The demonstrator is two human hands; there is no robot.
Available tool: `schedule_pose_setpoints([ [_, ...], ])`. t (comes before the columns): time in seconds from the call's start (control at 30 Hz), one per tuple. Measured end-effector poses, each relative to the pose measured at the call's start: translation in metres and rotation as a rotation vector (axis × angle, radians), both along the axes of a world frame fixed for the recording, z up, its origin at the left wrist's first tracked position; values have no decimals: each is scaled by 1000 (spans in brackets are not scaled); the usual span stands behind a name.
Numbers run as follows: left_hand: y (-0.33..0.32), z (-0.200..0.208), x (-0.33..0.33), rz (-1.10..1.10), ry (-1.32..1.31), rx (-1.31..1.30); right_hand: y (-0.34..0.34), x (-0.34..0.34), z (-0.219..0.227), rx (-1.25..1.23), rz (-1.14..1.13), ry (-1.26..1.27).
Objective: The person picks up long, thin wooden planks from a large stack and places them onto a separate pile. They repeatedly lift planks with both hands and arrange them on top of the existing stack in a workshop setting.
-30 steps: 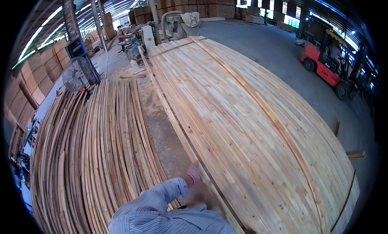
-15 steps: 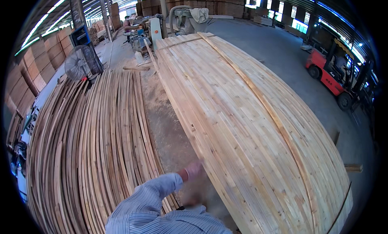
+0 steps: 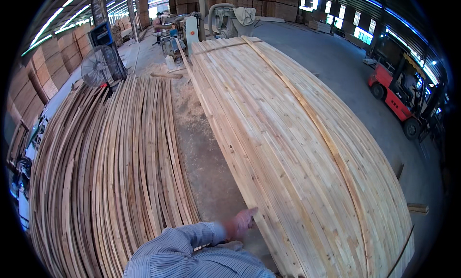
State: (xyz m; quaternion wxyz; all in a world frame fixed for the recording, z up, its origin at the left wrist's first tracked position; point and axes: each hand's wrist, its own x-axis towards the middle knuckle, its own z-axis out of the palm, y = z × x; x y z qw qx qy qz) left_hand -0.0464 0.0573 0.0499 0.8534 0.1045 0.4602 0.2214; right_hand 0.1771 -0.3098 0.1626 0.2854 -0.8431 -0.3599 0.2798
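The person's left hand [image 3: 237, 224] is at the near-left border of a wide layer of pale boards [image 3: 281, 134]. Clock directions are counted from this hand, with twelve at the top. Its fingertips are touching or just beside the outermost board [image 3: 241, 175]; whether they grasp it or are relaxed, one cannot tell, because of blur. The right hand cannot be made out, so its state is unknown. The outermost board runs along the layer's edge, from about five o'clock up to eleven, where its far end seems to stand a little out

What could go wrong, in judgement: if the near part is pressed alone, the far end may spring outward, since the board is so long. Fingers could be pinched between two edges, or take a splinter from the raw wood

The room for moving is a narrow floor strip [image 3: 206, 158] at eleven o'clock, between the layer and the pile of loose strips [image 3: 120, 158] at ten. Sawdust [image 3: 189, 107] could make the step slippery, and a short timber [image 3: 165, 75] farther on could catch a foot. Wider floor lies beyond the layer at one o'clock, with a red forklift [image 3: 391, 98] at two
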Motion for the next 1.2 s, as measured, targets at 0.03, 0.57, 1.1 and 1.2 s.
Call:
schedule_pose_setpoints([
  [0.03, 14, -14, 0, 50, 5, 37, -46, 23, -4, -93, 13, -56],
  [0.57, 84, -83, -13, 94, -293, 104, -42, 50, 21, -647, -144, 73],
  [1.1, -49, -98, 46, -342, -113, -68, 151, -47, -64, 97, -88, -315],
  [1.2, 3, -98, 37, -151, -35, -65, 129, -49, -72, 256, -146, -192],
])
